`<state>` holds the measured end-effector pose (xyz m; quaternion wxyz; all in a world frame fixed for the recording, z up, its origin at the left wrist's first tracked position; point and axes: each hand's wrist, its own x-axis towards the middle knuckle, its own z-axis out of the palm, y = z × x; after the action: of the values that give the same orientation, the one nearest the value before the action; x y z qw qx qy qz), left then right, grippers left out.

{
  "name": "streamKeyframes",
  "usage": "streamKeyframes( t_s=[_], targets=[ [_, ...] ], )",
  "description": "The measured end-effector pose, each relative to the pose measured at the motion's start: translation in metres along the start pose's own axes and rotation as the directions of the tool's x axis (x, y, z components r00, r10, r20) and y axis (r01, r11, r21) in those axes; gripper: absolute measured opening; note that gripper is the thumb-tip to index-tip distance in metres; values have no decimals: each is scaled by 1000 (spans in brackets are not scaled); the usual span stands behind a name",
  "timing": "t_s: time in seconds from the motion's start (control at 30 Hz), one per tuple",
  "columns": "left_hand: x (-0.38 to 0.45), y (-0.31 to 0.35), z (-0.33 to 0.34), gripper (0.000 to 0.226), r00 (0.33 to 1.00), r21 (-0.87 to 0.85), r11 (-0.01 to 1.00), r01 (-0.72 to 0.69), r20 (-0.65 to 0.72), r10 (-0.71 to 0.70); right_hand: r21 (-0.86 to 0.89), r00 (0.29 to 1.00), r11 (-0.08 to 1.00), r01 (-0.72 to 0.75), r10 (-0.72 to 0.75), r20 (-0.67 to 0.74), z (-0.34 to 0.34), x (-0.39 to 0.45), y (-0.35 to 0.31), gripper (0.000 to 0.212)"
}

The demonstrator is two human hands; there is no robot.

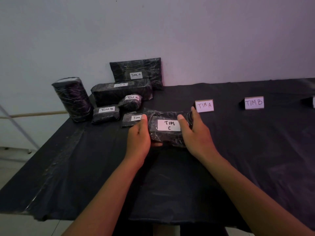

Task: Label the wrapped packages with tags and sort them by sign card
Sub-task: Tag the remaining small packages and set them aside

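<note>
A black wrapped package (167,135) with a white tag reading TIM C is held at the middle of the table. My left hand (139,137) grips its left end and my right hand (194,133) grips its right end. Behind it to the left lie more black packages: a flat one tagged TIM A (136,72) leaning on the wall, a long box (121,92), a small TIM C bundle (131,101), a TIM B bundle (105,114), and a partly hidden one (131,119). Sign cards TIM A (204,105) and TIM B (254,103) stand at the right.
A tall black wrapped cylinder (72,98) stands near the table's left edge. A third sign card (309,101) is cut off at the right border. The black table cloth (255,150) stretches wide to the right and front. A pale wall rises behind.
</note>
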<state>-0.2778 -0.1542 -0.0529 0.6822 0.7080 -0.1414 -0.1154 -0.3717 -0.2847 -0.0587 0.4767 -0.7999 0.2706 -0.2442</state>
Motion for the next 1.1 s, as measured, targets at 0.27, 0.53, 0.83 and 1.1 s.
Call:
streamKeyframes(
  t_s=[0.27,0.53,0.83,1.1],
  targets=[
    [7,-5,-6,42,996,120,992,-48,-65,56,-484,852,703,522,-396,342,0,9,7,108],
    [36,-4,-15,30,994,272,957,-102,53,91,-445,852,731,517,-387,353,3,49,11,97],
    [128,9,-11,50,927,644,670,-370,213,308,-416,875,779,469,-345,341,19,131,4,102],
    [164,11,16,79,958,405,868,-287,127,257,-493,767,607,623,-598,233,18,183,8,110]
  ],
)
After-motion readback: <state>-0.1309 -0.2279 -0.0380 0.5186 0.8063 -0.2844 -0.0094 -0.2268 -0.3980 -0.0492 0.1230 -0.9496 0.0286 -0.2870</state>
